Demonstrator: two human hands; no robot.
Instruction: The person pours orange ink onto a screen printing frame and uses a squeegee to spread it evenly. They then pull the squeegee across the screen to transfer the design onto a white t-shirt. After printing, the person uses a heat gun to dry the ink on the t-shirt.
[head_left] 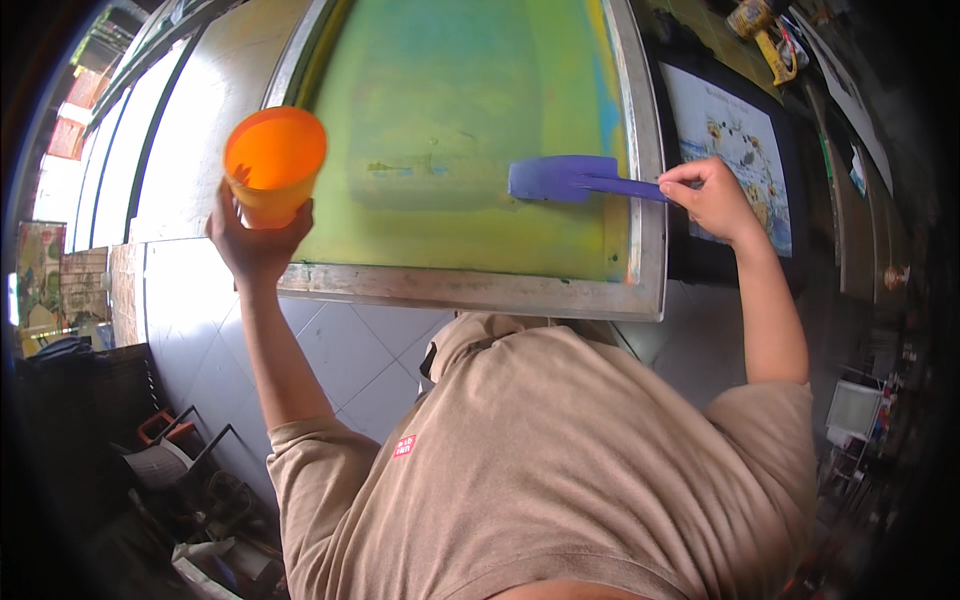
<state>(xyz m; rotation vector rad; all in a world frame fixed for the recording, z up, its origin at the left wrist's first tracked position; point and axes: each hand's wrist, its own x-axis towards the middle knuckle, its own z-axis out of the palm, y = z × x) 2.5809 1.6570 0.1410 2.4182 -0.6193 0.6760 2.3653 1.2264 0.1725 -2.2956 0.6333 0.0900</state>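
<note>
My left hand grips an orange plastic cup upright at the left edge of a screen printing frame. Inside that metal frame is a mesh coated green and yellow, with blue stains and faint smears. My right hand pinches the handle of a purple spatula between thumb and fingers; its broad blade lies over the right part of the mesh, roughly flat, though whether it touches cannot be told.
A dark board with a printed floral sheet lies right of the frame. A yellow tool sits at the far upper right. Pale panels stand at left. Dark clutter and tiled floor show below.
</note>
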